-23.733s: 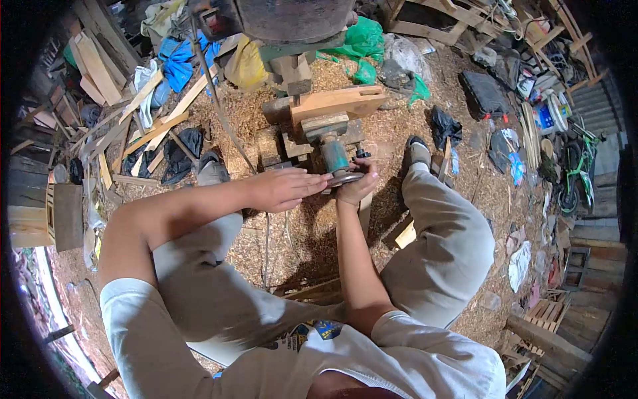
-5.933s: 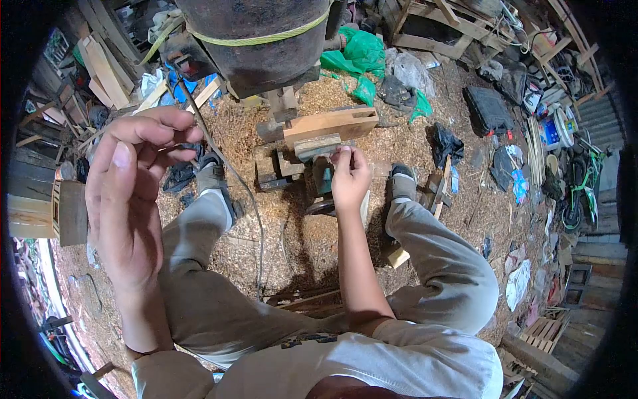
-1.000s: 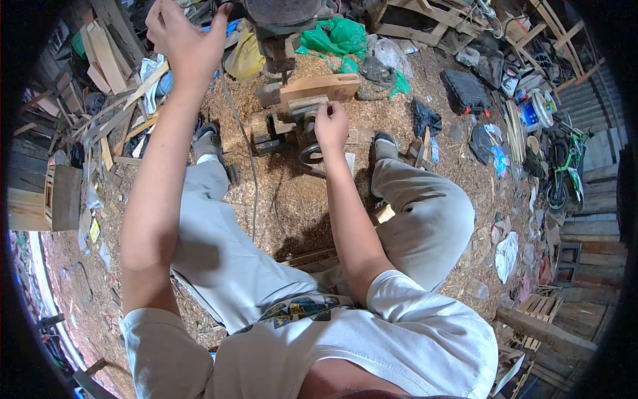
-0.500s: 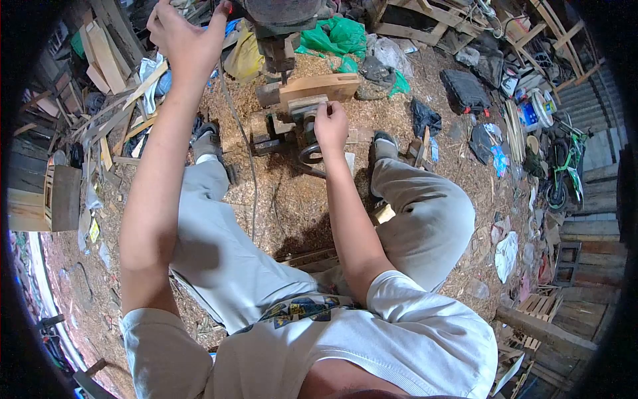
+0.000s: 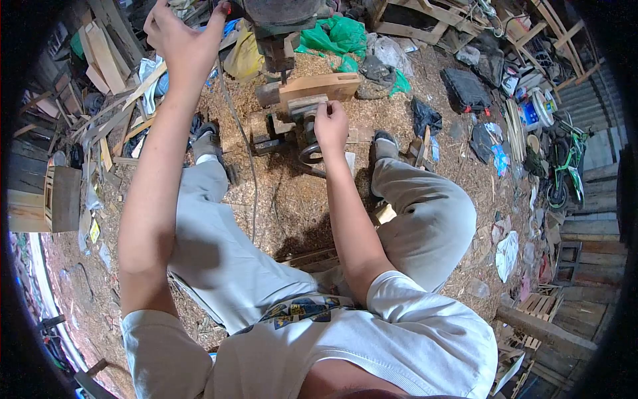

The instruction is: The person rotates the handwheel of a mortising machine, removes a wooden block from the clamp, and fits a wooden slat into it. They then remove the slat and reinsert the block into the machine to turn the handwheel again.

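My left hand (image 5: 185,41) is raised at the top edge, left of the dark machine head (image 5: 279,16). Its thumb and fingers are apart, and the thumb tip is by a small red spot; the frame cuts off part of the fingers. My right hand (image 5: 331,126) is closed beside a metal vise (image 5: 304,110), thumb against the fingers; what they hold is hidden. Behind the vise, a wooden board (image 5: 322,86) with a slot near its right end stands on edge, below the machine's tool holder (image 5: 279,56). A round metal handwheel (image 5: 311,154) is below my right hand.
A cable (image 5: 239,133) hangs left of the vise. Wood shavings cover the ground between my feet. Green plastic (image 5: 339,36) and a yellow sack (image 5: 244,56) lie behind the machine. A black case (image 5: 465,90) is at right, and scrap wood (image 5: 103,56) leans at left.
My left hand and forearm have shifted very slightly to the left. My right hand, the board and the vise look unmoved.
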Tool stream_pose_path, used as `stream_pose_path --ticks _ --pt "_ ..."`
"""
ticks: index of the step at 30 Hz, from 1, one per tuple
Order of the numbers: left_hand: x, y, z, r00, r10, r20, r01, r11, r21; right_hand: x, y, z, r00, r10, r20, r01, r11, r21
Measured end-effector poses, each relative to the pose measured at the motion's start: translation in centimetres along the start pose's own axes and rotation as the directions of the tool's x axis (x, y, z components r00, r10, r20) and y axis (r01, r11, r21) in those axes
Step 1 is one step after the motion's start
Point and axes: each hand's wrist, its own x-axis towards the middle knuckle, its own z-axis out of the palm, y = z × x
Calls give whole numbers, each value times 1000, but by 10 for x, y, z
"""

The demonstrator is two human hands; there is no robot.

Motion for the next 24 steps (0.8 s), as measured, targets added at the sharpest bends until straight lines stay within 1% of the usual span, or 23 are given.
stream_pose_path --ticks 8,10,13,16,19,21,24 --pt "0 0 0 999 51 -14 -51 999 21 -1 -1 -2 1000 -7 -3 7 1000 -13" --pt "-1 3 -3 999 45 12 -45 999 7 0 2 0 1000 -1 -7 1 1000 -16" --pt "-1 5 -4 998 61 9 -61 998 7 0 0 0 1000 -8 -18 8 999 -42" --pt "-2 9 -4 1000 30 7 -30 999 -27 -1 -3 -2 1000 -17 -18 16 999 -37" --pt "-2 7 -3 999 30 12 -29 1000 -10 0 2 -1 1000 -18 -13 17 999 -43" --pt "-1 4 -2 999 43 13 -43 999 -1 1 4 1 1000 -4 -3 4 1000 -17" --pt "-1 2 -3 997 73 22 -73 997 14 3 5 1 999 28 16 -28 999 -35"
